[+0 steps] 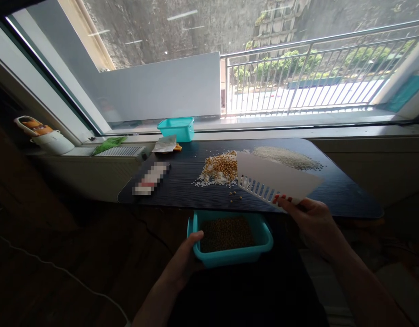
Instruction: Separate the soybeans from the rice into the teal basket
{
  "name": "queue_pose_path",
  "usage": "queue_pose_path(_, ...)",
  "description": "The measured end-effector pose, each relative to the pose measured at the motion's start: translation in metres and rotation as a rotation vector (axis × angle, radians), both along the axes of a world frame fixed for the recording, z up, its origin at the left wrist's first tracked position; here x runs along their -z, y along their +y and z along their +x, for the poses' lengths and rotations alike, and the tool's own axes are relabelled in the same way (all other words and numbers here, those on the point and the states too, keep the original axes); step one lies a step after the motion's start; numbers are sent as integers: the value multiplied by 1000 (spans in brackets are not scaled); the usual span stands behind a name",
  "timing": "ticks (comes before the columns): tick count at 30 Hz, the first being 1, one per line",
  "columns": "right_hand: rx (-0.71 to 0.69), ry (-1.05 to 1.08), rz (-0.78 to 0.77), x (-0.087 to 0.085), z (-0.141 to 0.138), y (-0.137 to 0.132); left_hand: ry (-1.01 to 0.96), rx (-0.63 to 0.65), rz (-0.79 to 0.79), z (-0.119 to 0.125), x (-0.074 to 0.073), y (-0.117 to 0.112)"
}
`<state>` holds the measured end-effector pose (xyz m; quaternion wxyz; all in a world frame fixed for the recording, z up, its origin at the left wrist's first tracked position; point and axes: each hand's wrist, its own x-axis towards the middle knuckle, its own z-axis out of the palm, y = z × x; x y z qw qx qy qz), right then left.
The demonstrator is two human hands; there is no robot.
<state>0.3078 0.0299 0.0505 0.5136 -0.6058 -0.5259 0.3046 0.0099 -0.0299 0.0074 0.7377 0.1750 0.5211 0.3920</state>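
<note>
My left hand [189,254] grips the left rim of a turquoise plastic tub [234,258], which sits just below the table's front edge. Inside the tub lies a layer of small brown beans [228,232]. Held in my right hand [309,220] is a thin white plastic sheet [273,175] with a row of slots along its lower edge. The sheet is tilted over the table, its left end against a heap of golden beans mixed with white rice [219,168]. A few loose beans [231,193] lie near the table's front edge. Behind the sheet spreads a pile of white rice [284,156].
The dark table [182,195] stands against a windowsill. On its left lie a blurred-out packet [151,178] and a crumpled wrapper [165,144]. A second turquoise tub [177,129] stands at the back. A white pot [52,141] and green cloth [109,144] are further left.
</note>
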Motion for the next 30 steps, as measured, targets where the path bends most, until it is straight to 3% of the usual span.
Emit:
queue_pose_path(15,-135,-79,-62,-17,-4,-16,-11,13,8,-2,6,1)
queue_pose_path(22,-93,-75,-8,-13,-9,-5,-10,8,8,-1,5,1)
queue_pose_path(30,-142,-112,-39,-6,-11,5,-6,14,2,0,1,0)
